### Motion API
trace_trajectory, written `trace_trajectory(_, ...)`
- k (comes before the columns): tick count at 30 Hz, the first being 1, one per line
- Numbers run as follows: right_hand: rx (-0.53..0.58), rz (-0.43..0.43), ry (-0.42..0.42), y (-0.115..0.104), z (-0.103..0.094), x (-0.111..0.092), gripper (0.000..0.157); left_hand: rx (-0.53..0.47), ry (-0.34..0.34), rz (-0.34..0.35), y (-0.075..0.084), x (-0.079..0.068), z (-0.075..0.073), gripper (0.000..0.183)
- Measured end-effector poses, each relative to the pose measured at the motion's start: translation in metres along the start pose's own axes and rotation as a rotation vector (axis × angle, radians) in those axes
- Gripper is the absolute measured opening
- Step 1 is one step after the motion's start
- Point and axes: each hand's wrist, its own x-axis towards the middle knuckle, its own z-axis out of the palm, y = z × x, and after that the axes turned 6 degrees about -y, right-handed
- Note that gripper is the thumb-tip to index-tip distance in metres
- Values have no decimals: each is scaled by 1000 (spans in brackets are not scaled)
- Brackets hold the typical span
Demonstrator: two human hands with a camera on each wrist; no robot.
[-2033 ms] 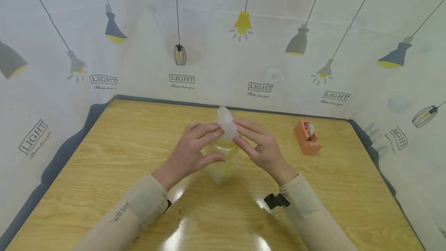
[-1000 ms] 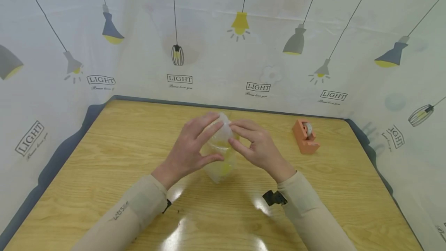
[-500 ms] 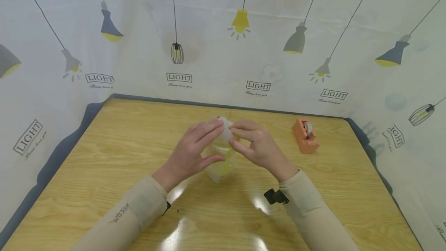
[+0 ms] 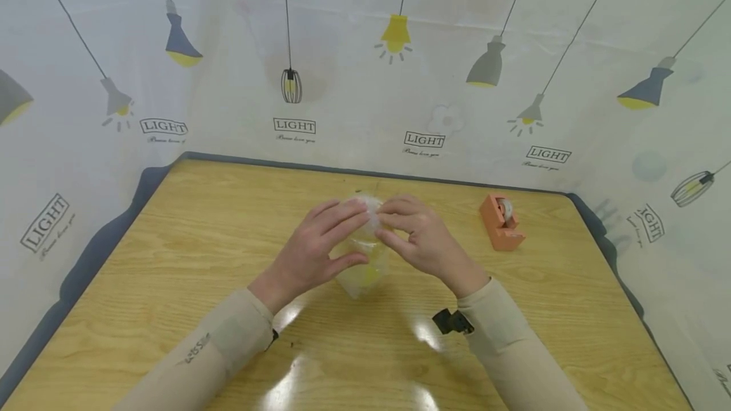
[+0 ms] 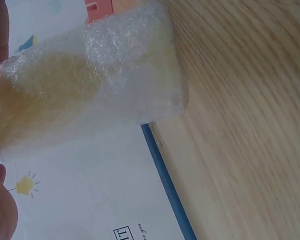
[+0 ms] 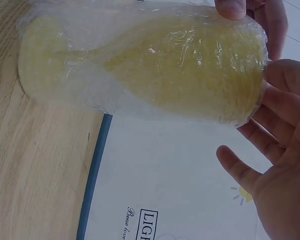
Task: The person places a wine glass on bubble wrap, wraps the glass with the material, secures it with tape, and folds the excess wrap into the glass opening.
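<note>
A yellow stemmed glass wrapped in bubble wrap (image 6: 190, 65) stands upright on the wooden table (image 4: 188, 221); its bowl, stem and foot show through the layers. My left hand (image 4: 311, 243) curves round its upper left side, thumb in front and fingers over the top. My right hand (image 4: 425, 240) pinches the wrap at the top right, thumb and fingertips close together. In the right wrist view, fingertips of that right hand (image 6: 290, 165) meet the rim end, with one finger held apart. The glass's mouth is hidden under the wrap and fingers.
An orange tape dispenser (image 4: 501, 224) with a roll of clear tape stands to the right, towards the back of the table. Behind and beside the table hangs a white sheet (image 4: 354, 94) printed with lamps. A dark edge (image 4: 274, 167) runs along the table's back.
The bubble wrap flap that stood up above the glass is now folded down low over its top. My right fingers have curled in closer; the left hand stays nearly in place.
</note>
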Motion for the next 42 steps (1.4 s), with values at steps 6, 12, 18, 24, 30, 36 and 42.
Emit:
trace_trajectory(6,36,-32,-18,5,-3,-5,16,20,-49,5,-2,0,-1,73)
trace_trajectory(12,94,16,5,6,-4,-8,15,11,-81,23,-4,-1,-2,78)
trace_trajectory(18,83,47,106,7,5,-10,20,3,-85,28,-4,-2,-1,75)
trace_trajectory(24,73,-13,132,9,8,-10,37,10,-84,38,-4,-2,-1,75)
trace_trajectory(30,85,-26,99,10,8,-7,36,-8,-96,48,-6,-3,-4,74)
trace_trajectory(36,84,3,74,8,6,-4,28,-4,-96,53,-7,-4,-7,73)
trace_trajectory(42,97,6,78,6,4,-3,27,33,-116,53,-6,-3,-8,73)
